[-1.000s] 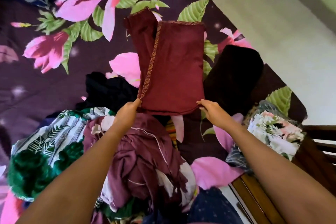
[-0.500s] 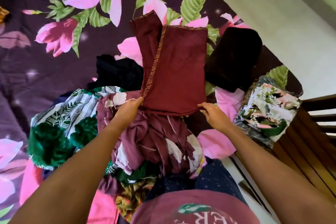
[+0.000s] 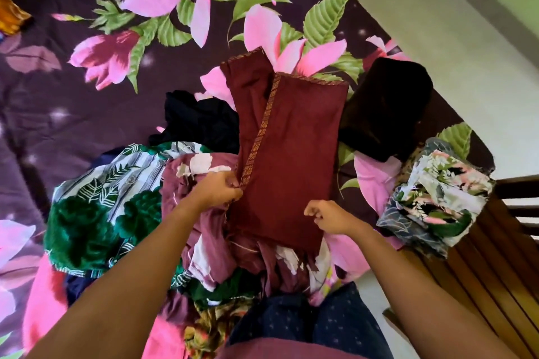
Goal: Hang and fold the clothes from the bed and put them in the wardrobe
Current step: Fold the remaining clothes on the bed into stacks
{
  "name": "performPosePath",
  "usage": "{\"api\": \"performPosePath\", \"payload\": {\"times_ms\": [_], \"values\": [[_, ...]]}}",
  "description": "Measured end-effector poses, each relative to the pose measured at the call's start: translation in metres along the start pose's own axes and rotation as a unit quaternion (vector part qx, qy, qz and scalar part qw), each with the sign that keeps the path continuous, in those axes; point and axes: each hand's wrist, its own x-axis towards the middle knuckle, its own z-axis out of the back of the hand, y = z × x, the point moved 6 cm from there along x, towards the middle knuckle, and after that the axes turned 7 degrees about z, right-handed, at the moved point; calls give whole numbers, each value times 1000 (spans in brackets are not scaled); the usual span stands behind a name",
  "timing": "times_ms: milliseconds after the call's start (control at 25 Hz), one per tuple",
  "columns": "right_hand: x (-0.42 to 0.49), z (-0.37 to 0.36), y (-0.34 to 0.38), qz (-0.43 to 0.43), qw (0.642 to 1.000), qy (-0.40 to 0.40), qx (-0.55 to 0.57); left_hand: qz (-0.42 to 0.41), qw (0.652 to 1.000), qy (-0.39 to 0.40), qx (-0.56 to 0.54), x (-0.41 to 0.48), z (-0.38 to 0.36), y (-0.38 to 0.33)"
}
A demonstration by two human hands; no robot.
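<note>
the bed [image 3: 87,131] fills most of the frame, with a dark purple sheet full of big pink flowers and green leaves. a wooden bed frame [image 3: 495,277] shows at the lower right.

a messy pile of clothes [image 3: 204,245] lies on the bed in the lower middle. in it is a green and white leaf cloth [image 3: 96,207] at the left and a black cloth [image 3: 201,122] just above.

a dark red cloth [image 3: 291,160] with a gold strip lies long and flat in the middle of the frame. its near end rests on the pile and its far end on the sheet.

just to its right sits a folded dark brown cloth [image 3: 385,108]. lower right of that, by the bed's edge, sits a folded flower cloth [image 3: 434,198].

the left hand [image 3: 217,188] has its grip closed on the left edge of the dark red cloth, right at the gold strip. the right hand [image 3: 329,217] has its fingers curled in a tight grip on the lower right edge of the same cloth.
</note>
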Motion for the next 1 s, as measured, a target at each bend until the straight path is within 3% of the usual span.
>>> {"api": "performPosePath", "payload": {"times_ms": [80,240,400,520,680,760,840,920,1000], "values": [[29,25,18,-5,997,-59,43,6,997,-65,-42,24,12,-11],[98,72,48,-24,974,-165,156,50,984,-115,-130,78,27,-28],[166,111,52,-74,912,-281,289,95,958,-155,-219,137,46,-39],[207,132,38,-112,875,-347,318,122,940,-195,-253,184,61,-42],[237,133,20,-129,866,-345,338,172,918,-194,-300,234,68,-48],[245,129,15,-122,870,-334,342,241,878,-189,-368,258,67,-44],[248,126,12,-111,878,-330,328,297,814,-169,-470,275,65,-38],[247,123,10,-99,891,-323,304,289,766,-109,-564,289,63,-41],[248,122,8,-82,900,-315,290,249,771,-51,-584,292,68,-59]]}}
